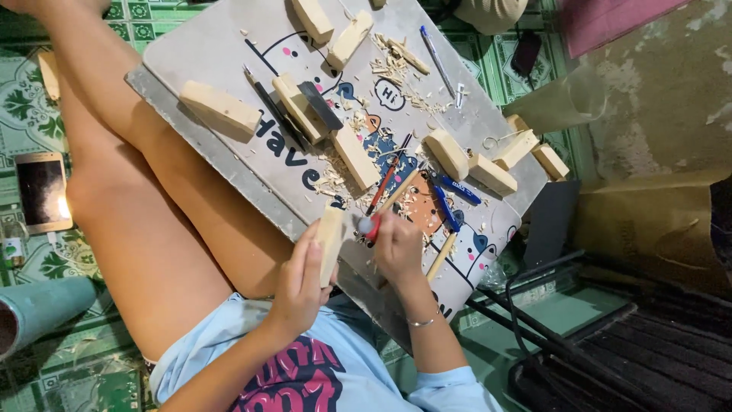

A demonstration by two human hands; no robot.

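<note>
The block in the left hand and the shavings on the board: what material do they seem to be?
Block: pale, unfinished wood, judging by its matte cream surface. Shavings: apparently the same wood, thin light curls and chips. Left hand grips the block.

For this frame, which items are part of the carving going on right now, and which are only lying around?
In use:
- left hand holding a wooden block
- right hand gripping a red-handled carving tool
- lap board with wood shavings

Lying about:
- spare wooden blocks
- blue-handled tools
- pen
- phone on the floor
- grey pipe
</note>
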